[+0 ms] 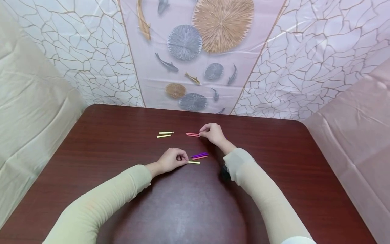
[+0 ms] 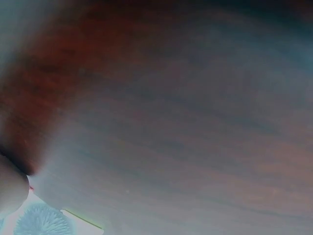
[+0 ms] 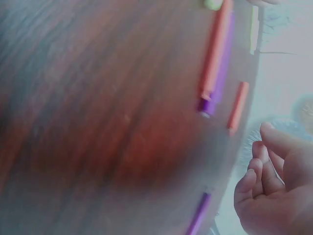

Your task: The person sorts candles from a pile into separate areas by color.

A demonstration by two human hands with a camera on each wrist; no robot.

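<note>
My left hand (image 1: 173, 160) pinches one end of a thin yellow candle (image 1: 194, 162) on the table. Just beyond it, a purple candle (image 1: 199, 155) and a red candle (image 1: 201, 157) lie side by side. Farther back, my right hand (image 1: 213, 133) is at the right ends of two red candles (image 1: 192, 134). In the right wrist view, the right hand (image 3: 274, 181) has loosely bent fingers, with nothing visible between them and the thumb. One red candle (image 3: 238, 106) lies close to its fingertips. The left wrist view catches only part of the left hand (image 2: 12, 188).
Two yellow candles (image 1: 165, 134) lie at the back, left of the red pair. Another purple candle (image 3: 199, 215) shows in the right wrist view. The dark wooden table (image 1: 91, 152) reaches a patterned cloth backdrop (image 1: 182, 67), with draped cloth at both sides.
</note>
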